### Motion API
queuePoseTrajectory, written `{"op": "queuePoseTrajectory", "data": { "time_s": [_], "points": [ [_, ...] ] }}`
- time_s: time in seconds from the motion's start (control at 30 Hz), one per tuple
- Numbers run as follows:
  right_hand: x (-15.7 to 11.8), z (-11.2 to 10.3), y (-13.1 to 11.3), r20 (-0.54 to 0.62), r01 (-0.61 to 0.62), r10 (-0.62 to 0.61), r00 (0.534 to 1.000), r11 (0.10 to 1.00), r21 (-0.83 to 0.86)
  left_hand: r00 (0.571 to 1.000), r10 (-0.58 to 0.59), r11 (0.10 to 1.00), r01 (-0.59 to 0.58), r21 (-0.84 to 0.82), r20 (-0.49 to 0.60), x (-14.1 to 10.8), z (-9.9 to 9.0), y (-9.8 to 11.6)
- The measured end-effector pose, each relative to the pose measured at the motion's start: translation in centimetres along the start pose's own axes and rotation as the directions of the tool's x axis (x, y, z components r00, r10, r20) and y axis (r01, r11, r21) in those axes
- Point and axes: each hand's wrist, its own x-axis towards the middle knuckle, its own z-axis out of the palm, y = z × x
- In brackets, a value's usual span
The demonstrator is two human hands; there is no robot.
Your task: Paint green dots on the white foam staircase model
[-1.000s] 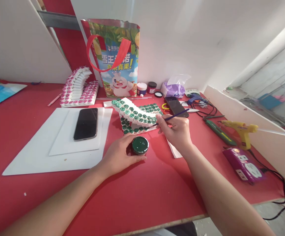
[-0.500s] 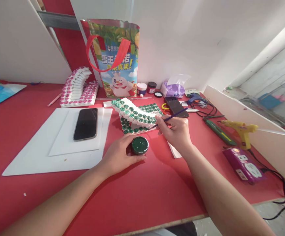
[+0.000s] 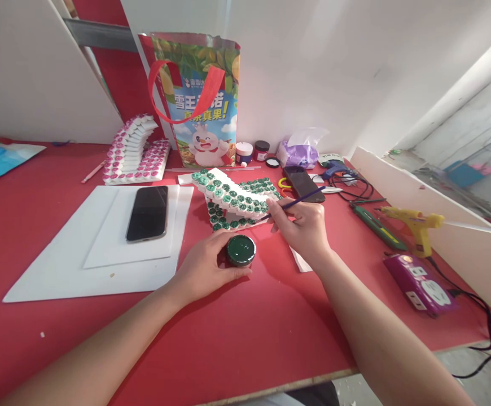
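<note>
My left hand (image 3: pixel 211 262) is curled around an open jar of dark green paint (image 3: pixel 241 250) that stands on the red table. Between the fingers of my right hand (image 3: pixel 300 223) is a thin purple paintbrush (image 3: pixel 298 200), held slantwise. Its tip reaches the lower right edge of a white model (image 3: pixel 239 197) covered with rows of green-painted round pieces. The model has a curved, raised strip above a flat base. Whether the bristles touch it I cannot tell.
A similar model with pink rounds (image 3: pixel 133 155) stands behind left. A phone (image 3: pixel 148 213) lies on white boards (image 3: pixel 59 265). At the back are a tote bag (image 3: pixel 205 132), paint jars (image 3: pixel 261 150) and tissues (image 3: pixel 298 153). A yellow glue gun (image 3: pixel 419 225) and purple power strip (image 3: pixel 419 285) sit right.
My right hand and the paintbrush have shifted very slightly along the model's lower edge. My left hand and the paint jar stay where they were.
</note>
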Motion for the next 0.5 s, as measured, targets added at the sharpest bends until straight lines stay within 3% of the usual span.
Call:
{"op": "queuePoseTrajectory", "data": {
  "time_s": [0.5],
  "points": [
    [-0.27,0.33,-0.1,0.074,0.023,-0.023,0.997,1.0,0.005,1.0,0.012,1.0,-0.012,-0.019,-0.009,0.03,0.02,0.0]
  ]
}}
